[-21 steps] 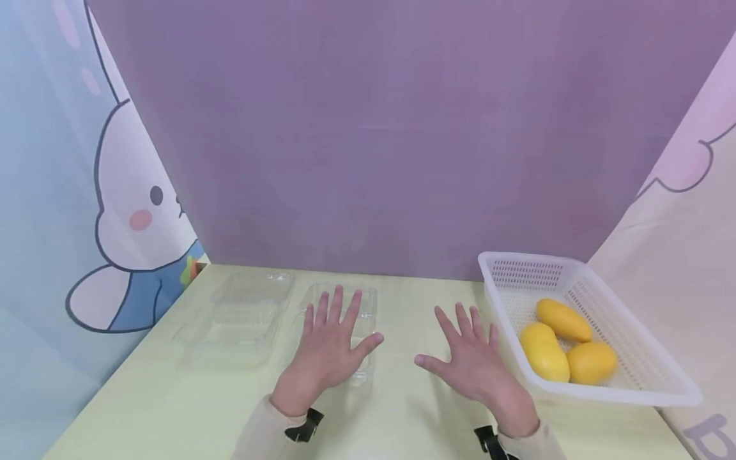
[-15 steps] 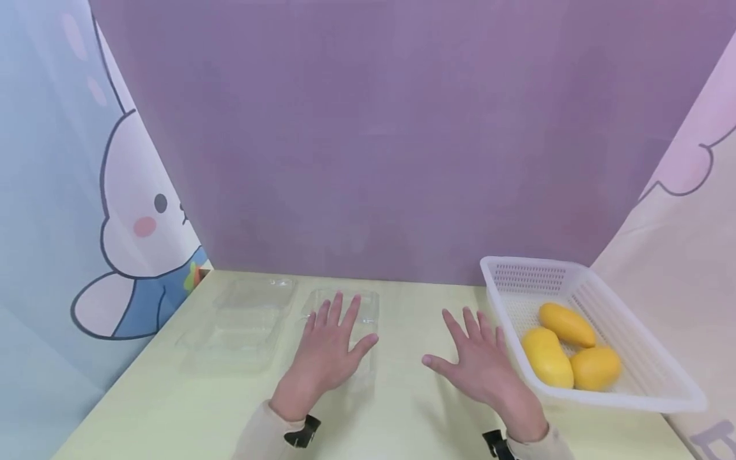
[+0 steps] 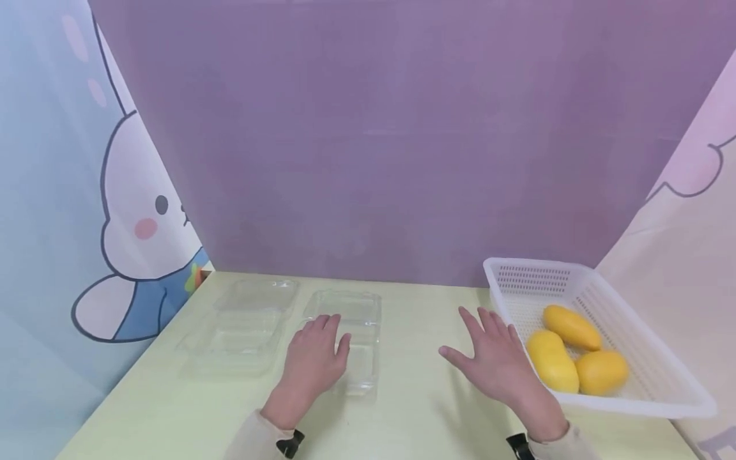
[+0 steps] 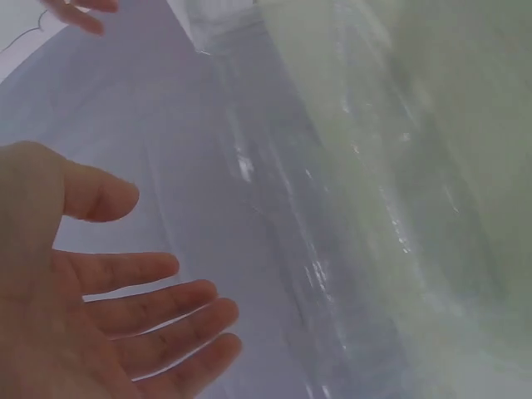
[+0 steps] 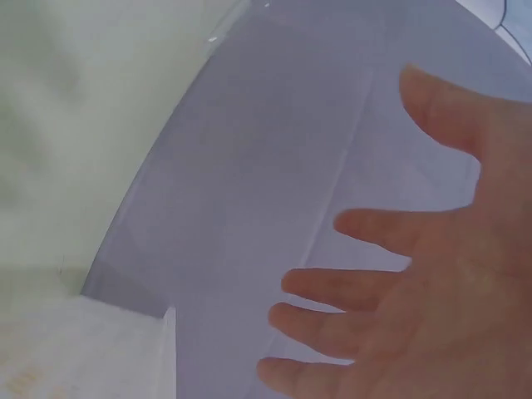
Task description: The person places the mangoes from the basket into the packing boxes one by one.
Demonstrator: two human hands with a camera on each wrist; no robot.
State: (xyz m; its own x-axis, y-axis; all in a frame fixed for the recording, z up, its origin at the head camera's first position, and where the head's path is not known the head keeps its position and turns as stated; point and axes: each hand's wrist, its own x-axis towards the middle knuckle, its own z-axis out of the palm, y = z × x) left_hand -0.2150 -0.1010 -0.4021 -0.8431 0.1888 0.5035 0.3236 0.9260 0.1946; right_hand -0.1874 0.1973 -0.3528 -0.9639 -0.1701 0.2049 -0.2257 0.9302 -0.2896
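Observation:
My left hand (image 3: 313, 361) hovers over the near left side of a clear plastic clamshell box (image 3: 362, 367), which lies with its lid folded back. Its fingers are relaxed and hold nothing; in the left wrist view the palm and fingers (image 4: 166, 316) show bare. My right hand (image 3: 497, 358), fingers spread, is in the air just left of a white plastic basket (image 3: 650, 377). Three yellow mangoes (image 3: 572, 327) lie in that basket. The right wrist view shows the right palm (image 5: 449, 307) with nothing in it.
A second clear clamshell box (image 3: 241, 329) sits open on the left of the pale yellow table (image 3: 414, 409). Behind the table rises a purple panel (image 3: 402, 140). Printed curtains (image 3: 52, 211) hang at both sides.
My left hand has drawn slightly back and left, its fingers less spread, uncovering more of the box beneath. My right hand has shifted right toward the basket. The view has tilted slightly.

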